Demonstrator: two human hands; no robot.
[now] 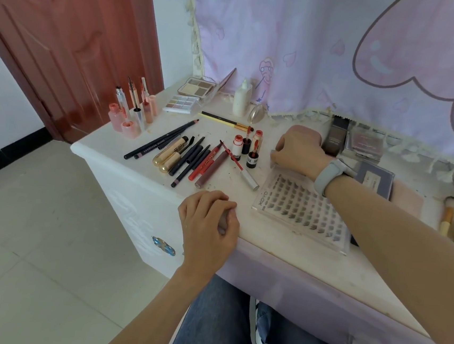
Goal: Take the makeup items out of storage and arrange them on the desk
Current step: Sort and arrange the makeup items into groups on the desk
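Left hand: your left hand (209, 225) rests at the desk's near edge, fingers loosely curled, its grip holding nothing.
Right hand: your right hand (298, 152) reaches over the clear case's far corner, a grey band on the wrist; fingers are bent down, but you cannot tell whether that grip has hold of anything.
Lash case: the flat, clear plastic lash case (304, 211) lies near the front edge, rows of dark lash clusters inside.
Pencils: slim black and red pencils (191, 157) lie fanned left of the case, beside two glossy gold tubes (170, 156).
Palettes: two rectangular eyeshadow palettes (184, 104) sit at the back.
Desk: the pale desk (282, 249) looks scuffed, its front edge draped in lilac cloth.
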